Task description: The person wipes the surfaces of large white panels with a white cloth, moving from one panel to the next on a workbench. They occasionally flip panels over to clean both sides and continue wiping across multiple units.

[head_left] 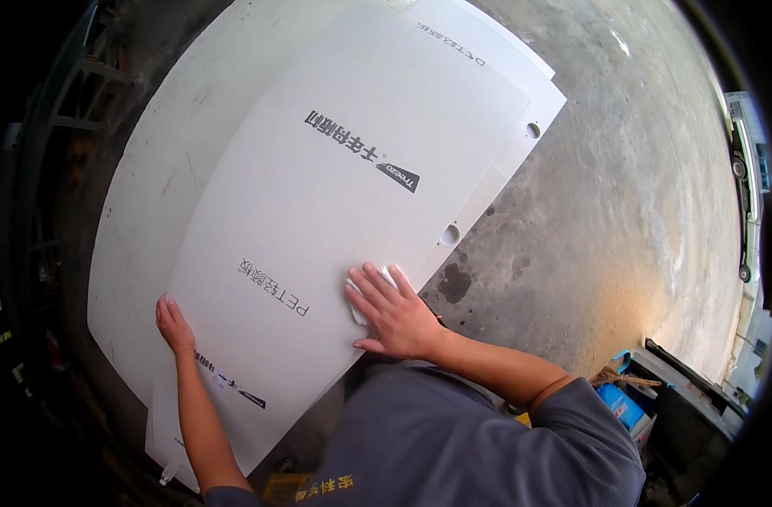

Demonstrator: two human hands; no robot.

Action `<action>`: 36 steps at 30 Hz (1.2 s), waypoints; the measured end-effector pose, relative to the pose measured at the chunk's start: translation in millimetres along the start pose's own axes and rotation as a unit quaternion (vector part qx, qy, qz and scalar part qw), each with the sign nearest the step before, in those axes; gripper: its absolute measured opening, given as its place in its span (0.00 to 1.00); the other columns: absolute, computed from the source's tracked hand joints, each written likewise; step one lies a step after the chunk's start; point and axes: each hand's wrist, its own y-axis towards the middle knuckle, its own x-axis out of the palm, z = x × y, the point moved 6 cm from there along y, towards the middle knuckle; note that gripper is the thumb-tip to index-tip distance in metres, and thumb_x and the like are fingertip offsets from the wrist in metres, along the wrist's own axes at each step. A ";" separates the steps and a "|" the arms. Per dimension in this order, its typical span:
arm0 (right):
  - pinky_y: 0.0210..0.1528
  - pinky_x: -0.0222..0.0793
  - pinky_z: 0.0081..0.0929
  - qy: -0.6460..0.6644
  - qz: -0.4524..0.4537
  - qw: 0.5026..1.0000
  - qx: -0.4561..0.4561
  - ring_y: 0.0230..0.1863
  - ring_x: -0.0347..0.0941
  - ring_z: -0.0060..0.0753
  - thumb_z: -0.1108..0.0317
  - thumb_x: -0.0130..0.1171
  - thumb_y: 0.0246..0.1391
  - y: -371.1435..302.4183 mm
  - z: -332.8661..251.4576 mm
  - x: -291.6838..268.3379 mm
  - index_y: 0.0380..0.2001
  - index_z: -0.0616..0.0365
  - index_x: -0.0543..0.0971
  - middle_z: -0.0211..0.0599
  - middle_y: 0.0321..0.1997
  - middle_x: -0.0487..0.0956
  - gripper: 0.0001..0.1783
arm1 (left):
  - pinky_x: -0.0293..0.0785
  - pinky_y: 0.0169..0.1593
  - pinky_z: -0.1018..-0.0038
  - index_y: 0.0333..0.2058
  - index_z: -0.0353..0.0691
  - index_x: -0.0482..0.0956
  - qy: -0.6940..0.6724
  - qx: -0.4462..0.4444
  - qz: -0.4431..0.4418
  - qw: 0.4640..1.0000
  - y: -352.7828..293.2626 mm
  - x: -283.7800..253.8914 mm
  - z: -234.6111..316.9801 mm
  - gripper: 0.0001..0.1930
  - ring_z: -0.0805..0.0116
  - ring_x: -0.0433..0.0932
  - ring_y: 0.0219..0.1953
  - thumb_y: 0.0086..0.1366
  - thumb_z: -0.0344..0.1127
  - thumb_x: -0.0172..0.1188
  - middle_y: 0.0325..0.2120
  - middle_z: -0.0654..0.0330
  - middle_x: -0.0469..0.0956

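A large white panel point(318, 228) with dark print on its covering lies slantwise before me. My right hand point(390, 313) holds a folded white cloth point(353, 290) pressed against the panel near its right edge. The cloth shows only around the fingers, which lie stretched over it. At the panel's left edge rests my left hand point(176, 325), its fingers extended and nothing seen in them. Round hinge-cup holes point(449, 234) show in the white piece along the right edge, partly covered by the panel on top.
A wider pale board or tabletop point(141, 253) extends beneath and left of the panel. Stained concrete floor point(589, 211) lies to the right. At lower right a dark container point(677, 422) holds a blue package point(620, 406). Dark racks point(90, 93) stand at far left.
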 end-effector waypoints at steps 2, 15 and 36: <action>0.79 0.33 0.51 -0.082 0.015 0.996 0.030 0.80 0.40 0.50 0.34 0.50 0.60 9.3 43.0 -29.7 0.72 0.59 0.56 0.49 0.80 0.48 0.49 | 0.69 0.57 0.56 0.54 0.33 0.74 -0.002 -0.010 0.004 1.000 -6.0 -4.2 -5.6 0.20 0.42 0.74 0.52 0.76 0.43 0.46 0.50 0.43 0.77; 0.79 0.32 0.51 -0.172 -0.025 0.984 0.045 0.80 0.40 0.50 0.36 0.51 0.59 19.3 27.8 -15.2 0.72 0.63 0.55 0.50 0.79 0.49 0.51 | 0.68 0.60 0.59 0.56 0.36 0.74 0.023 -0.048 0.001 0.999 -13.9 -4.0 -11.9 0.21 0.47 0.74 0.55 0.75 0.45 0.49 0.53 0.48 0.78; 0.80 0.29 0.45 -0.249 -0.125 0.920 -0.277 0.81 0.35 0.48 0.34 0.48 0.62 -10.1 -373.0 287.8 0.74 0.66 0.50 0.53 0.80 0.45 0.52 | 0.57 0.70 0.59 0.66 0.30 0.63 -0.279 -0.310 0.223 0.881 -630.1 -133.3 -74.1 0.24 0.51 0.61 0.70 0.72 0.29 0.41 0.67 0.47 0.63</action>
